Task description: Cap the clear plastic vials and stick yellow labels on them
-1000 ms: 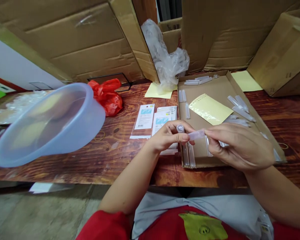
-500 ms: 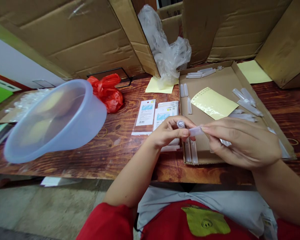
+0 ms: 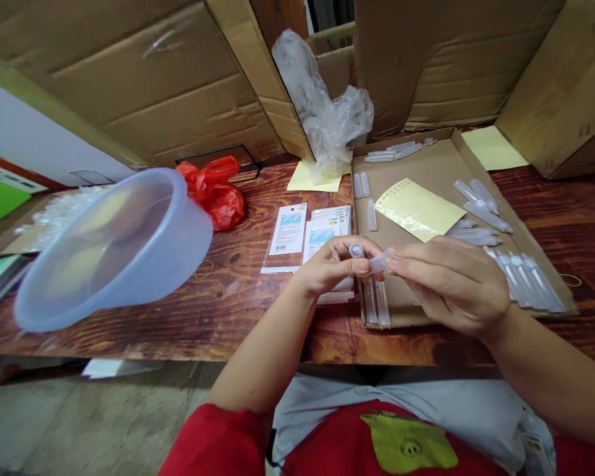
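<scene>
My left hand [image 3: 330, 264] is closed around a small translucent plastic tube [image 3: 356, 250], whose round end points toward me. Between that hand's thumb and my right hand [image 3: 449, 284] is a second translucent tube [image 3: 377, 263], lying nearly level. The right fingers pinch its other end, and part of it is hidden by them. Both hands are over the near left part of a shallow cardboard tray [image 3: 439, 162]. Several like tubes [image 3: 530, 281] lie in a row at the tray's right, and a pair of tubes [image 3: 375, 303] rests at its near left corner.
A yellow sheet [image 3: 420, 210] lies in the tray. Printed clear packets [image 3: 287, 230] are left of it. Further left stand a tilted translucent blue tub [image 3: 188, 225] and a red plastic bag [image 3: 223, 198]. A crumpled clear bag [image 3: 334, 112] and cardboard boxes [image 3: 178, 73] line the back.
My right hand has moved left, closer to my left hand, still pinching the tube. The row of tubes at the tray's right is now uncovered. The view has shifted slightly.
</scene>
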Available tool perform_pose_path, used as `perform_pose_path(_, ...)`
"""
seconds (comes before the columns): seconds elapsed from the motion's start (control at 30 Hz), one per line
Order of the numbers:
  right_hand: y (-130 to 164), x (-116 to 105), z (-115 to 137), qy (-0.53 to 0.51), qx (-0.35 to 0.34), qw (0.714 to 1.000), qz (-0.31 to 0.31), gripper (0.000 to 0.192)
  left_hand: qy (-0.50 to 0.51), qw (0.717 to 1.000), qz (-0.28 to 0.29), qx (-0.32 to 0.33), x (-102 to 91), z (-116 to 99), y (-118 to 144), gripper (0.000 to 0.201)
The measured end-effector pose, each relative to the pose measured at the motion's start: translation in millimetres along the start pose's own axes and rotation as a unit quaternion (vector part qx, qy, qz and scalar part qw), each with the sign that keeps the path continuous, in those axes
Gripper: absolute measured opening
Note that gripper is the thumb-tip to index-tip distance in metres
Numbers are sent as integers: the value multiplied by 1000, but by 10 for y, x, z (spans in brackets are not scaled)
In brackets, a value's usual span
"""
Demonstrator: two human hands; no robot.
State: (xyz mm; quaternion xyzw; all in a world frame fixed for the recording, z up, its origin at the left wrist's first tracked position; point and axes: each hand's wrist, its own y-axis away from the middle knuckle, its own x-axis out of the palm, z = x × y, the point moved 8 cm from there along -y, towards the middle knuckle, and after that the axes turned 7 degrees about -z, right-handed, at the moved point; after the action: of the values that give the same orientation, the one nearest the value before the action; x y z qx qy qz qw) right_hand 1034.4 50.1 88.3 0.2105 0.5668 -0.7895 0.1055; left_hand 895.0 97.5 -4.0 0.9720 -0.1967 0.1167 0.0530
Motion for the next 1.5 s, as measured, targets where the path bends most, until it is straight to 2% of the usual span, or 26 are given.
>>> perform_pose_path(0.1,-51,-77,-191,-100,94,990,-32,18,25,1000,-9,0,-19,-27,7,44)
perform_pose_path(0.13,-72,-111,-294,-117,133,983,-43,21,34,999,-20,2,-39,-45,9,44)
perform_pose_path(0.2,-98,-134,-556,-74,214,974,-27,32,49,998,-41,2,-78,-80,11,46)
perform_pose_path(0.27,-79,-56,-863,57,281,956,59,40,67,996,-49,-7,-89,-103,8,47)
perform_pose_path(0.3,-39,24,-1022,132,305,935,127,43,79,995,-53,-13,-89,-113,2,46)
perform_pose_path(0.4,175,324,-1418,285,333,837,327,61,103,991,-89,-4,-118,-158,-32,40)
perform_pose_path(0.47,306,490,-1559,317,341,789,402,64,115,983,-144,19,-195,-193,-54,36)
perform_pose_path(0.53,362,600,-1600,321,342,773,427,58,128,972,-193,35,-278,-203,-69,33)
perform_pose_path(0.67,313,681,-1516,324,300,786,432,51,124,961,-243,40,-400,-146,-96,35)
perform_pose_path(0.8,249,590,-1421,348,257,800,416,37,91,947,-305,41,-524,-63,-84,48)
perform_pose_path(0.87,166,475,-1318,364,210,836,352,36,78,932,-351,49,-589,-48,-49,56)
perform_pose_path(0.93,57,341,-1087,345,108,900,244,32,75,922,-375,56,-610,-50,-21,59)
perform_pose_path(1.0,26,203,-795,280,-11,949,144,23,94,930,-351,50,-552,-46,-31,55)
perform_pose_path(1.07,69,109,-600,212,-82,969,100,16,123,944,-303,37,-450,-42,-47,50)
perform_pose_path(1.17,112,62,-508,160,-98,977,101,13,135,952,-272,31,-350,-67,-25,43)
perform_pose_path(1.33,81,-4,-545,99,-59,987,109,15,113,960,-249,57,-286,-178,6,31)
perform_pose_path(1.4,79,-31,-559,125,-77,983,106,18,102,964,-241,55,-271,-196,2,31)
perform_pose_path(1.5,98,-54,-524,185,-144,968,91,21,90,963,-251,36,-278,-179,0,33)
